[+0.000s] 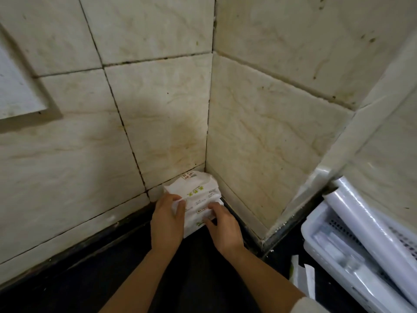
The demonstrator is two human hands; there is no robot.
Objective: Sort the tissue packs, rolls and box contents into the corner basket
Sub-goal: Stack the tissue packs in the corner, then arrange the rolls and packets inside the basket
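Note:
A stack of white tissue packs (196, 193) with green print lies on the dark floor, pushed into the corner where two tiled walls meet. My left hand (167, 222) grips the stack's left side, thumb on top. On the right front edge of the stack rests my right hand (222, 227), its fingers curled over the packs. At the far right stands a white perforated plastic basket (316, 231), and in it lie long rolls (370, 224) wrapped in clear plastic.
Stained cream wall tiles (158, 105) close in the corner on two sides. A tiled pillar edge (338, 168) juts out between the corner and the basket. A few white packs (302, 279) lie on the dark floor (90, 279) beside the basket.

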